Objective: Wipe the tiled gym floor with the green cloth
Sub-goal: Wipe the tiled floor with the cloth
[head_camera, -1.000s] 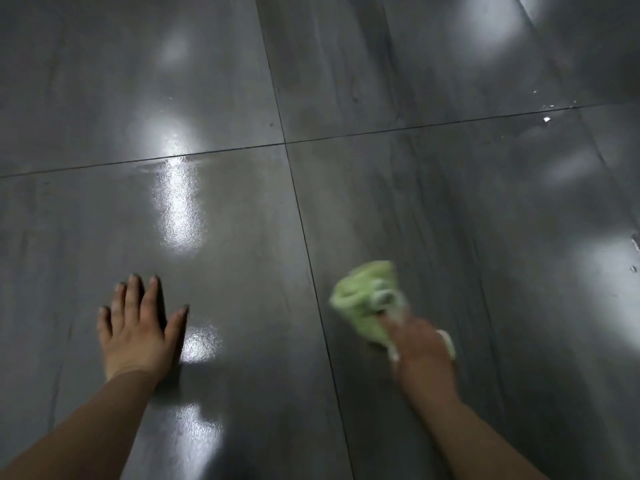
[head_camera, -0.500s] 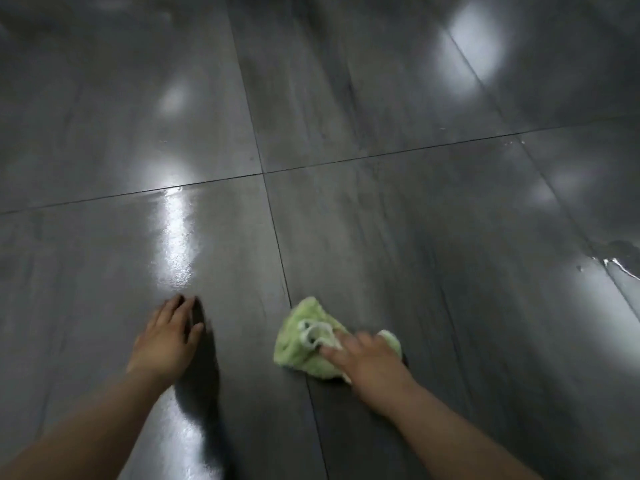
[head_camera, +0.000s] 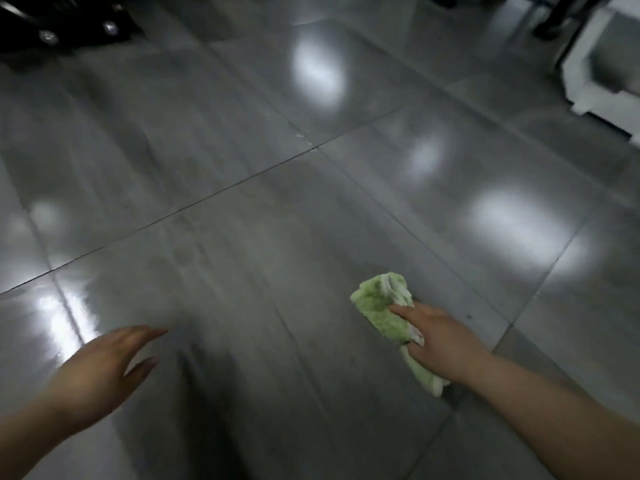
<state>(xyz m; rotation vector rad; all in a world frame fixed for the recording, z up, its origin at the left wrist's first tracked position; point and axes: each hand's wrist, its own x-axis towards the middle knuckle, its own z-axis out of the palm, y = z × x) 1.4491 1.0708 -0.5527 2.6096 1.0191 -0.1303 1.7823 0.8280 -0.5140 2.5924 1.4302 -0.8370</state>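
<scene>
The bunched green cloth (head_camera: 379, 308) lies on the glossy grey tiled floor (head_camera: 263, 216) at the lower right. My right hand (head_camera: 440, 337) presses down on it, fingers gripping its near part, and a strip of cloth trails out under my wrist. My left hand (head_camera: 104, 365) is at the lower left, fingers spread and blurred, holding nothing and seemingly lifted just off the tile. Dark grout lines cross the floor between the hands and beyond them.
A black piece of gym equipment (head_camera: 62, 26) sits at the far left top. A white object (head_camera: 588, 74) with dark legs above it stands at the top right. Bright light reflections spot the tiles.
The view has swung up and turned. My right hand has swept the cloth to the right across the tile. My left hand has come off its flat rest and moved.
</scene>
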